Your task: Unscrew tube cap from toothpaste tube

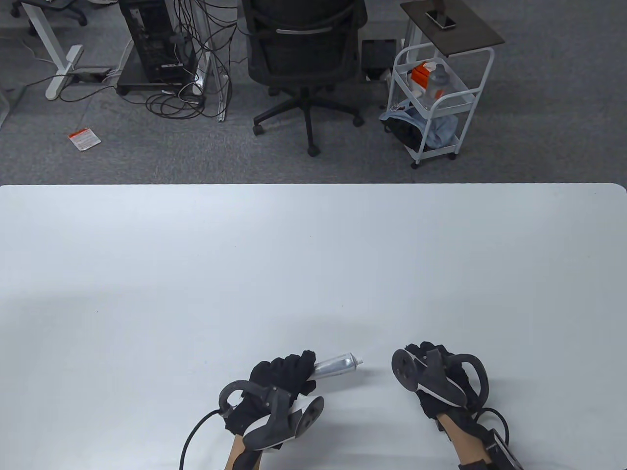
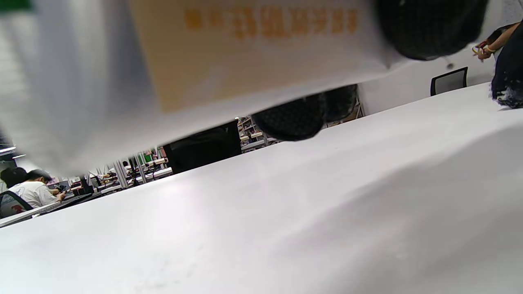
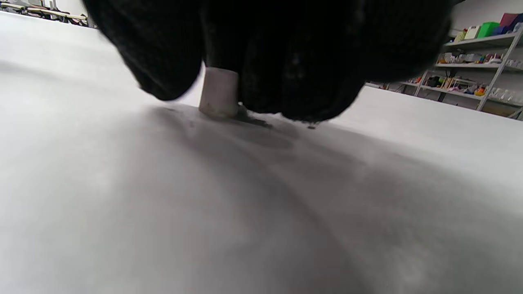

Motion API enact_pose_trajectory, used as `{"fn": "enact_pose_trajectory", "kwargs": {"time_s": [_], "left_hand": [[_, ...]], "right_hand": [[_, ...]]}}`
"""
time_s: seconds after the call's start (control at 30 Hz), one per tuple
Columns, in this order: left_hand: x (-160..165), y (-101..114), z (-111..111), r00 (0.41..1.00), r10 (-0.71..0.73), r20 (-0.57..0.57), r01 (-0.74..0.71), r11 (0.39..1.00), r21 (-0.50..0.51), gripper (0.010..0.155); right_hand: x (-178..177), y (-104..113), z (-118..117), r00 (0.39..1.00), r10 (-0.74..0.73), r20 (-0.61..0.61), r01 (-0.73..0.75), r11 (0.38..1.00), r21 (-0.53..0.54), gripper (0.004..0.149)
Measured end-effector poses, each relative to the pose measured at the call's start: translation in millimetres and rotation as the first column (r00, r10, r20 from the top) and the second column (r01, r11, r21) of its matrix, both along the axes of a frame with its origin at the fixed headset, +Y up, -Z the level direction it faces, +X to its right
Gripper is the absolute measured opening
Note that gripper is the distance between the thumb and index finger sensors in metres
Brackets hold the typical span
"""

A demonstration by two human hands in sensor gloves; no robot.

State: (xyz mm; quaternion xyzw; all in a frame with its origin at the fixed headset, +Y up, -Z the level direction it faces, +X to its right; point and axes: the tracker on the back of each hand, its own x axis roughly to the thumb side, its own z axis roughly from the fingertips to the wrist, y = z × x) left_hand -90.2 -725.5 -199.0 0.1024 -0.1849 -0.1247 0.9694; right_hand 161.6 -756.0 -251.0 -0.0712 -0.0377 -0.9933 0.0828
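Note:
My left hand (image 1: 300,371) grips a silver toothpaste tube (image 1: 335,365) low over the white table (image 1: 294,254), near its front edge. The tube's bare threaded nozzle (image 1: 359,362) points right with no cap on it. In the left wrist view the tube (image 2: 204,61) fills the top, blurred, with my gloved fingertips (image 2: 294,119) under it. My right hand (image 1: 422,356) is to the right of the nozzle, apart from it, fingers down on the table. In the right wrist view its fingers (image 3: 286,81) hold the small white cap (image 3: 219,93), which stands on the table.
Beyond the table's far edge stand a black office chair (image 1: 303,54) and a white wire cart (image 1: 436,98) on grey carpet. The rest of the table surface shows only bare white.

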Motion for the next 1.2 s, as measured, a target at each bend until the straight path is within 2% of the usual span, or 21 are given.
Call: {"fn": "enact_pose_trajectory", "kwargs": {"time_s": [0.03, 0.13, 0.2, 0.4, 0.6, 0.8, 1.0, 1.1, 1.2], "left_hand": [[0, -1, -1, 1.000, -0.003, -0.005, 0.003, 1.000, -0.007, 0.065], [-1, -4, -5, 1.000, -0.012, -0.029, 0.011, 0.999, -0.035, 0.063], [-2, -7, -9, 0.998, -0.014, -0.063, 0.011, 0.998, -0.055, 0.062], [-8, -14, -20, 0.984, -0.049, -0.172, 0.027, 0.992, -0.124, 0.054], [-12, -16, -23, 0.975, -0.068, -0.212, 0.032, 0.985, -0.168, 0.048], [-17, -15, -26, 0.962, -0.072, -0.265, 0.028, 0.986, -0.165, 0.046], [-16, -23, -33, 0.937, -0.153, -0.313, 0.099, 0.978, -0.184, 0.046], [-17, -19, -31, 0.946, -0.112, -0.303, 0.065, 0.985, -0.161, 0.049], [-18, -16, -26, 0.962, -0.060, -0.268, 0.028, 0.992, -0.120, 0.066]], "right_hand": [[1, 3, 2, 1.000, -0.013, 0.006, 0.013, 1.000, 0.021, 0.056], [7, 19, 13, 0.983, -0.181, -0.030, 0.182, 0.946, 0.269, 0.072], [10, 26, 18, 0.968, -0.247, -0.053, 0.251, 0.913, 0.321, 0.077], [13, 26, 19, 0.967, -0.250, -0.054, 0.253, 0.913, 0.321, 0.078], [14, 27, 21, 0.962, -0.268, -0.062, 0.272, 0.896, 0.350, 0.075], [14, 27, 21, 0.961, -0.271, -0.059, 0.275, 0.896, 0.350, 0.074], [13, 27, 21, 0.962, -0.267, -0.062, 0.272, 0.898, 0.346, 0.074], [10, 27, 22, 0.965, -0.253, -0.068, 0.261, 0.901, 0.345, 0.074], [11, 27, 21, 0.964, -0.256, -0.077, 0.267, 0.908, 0.322, 0.075]]}}
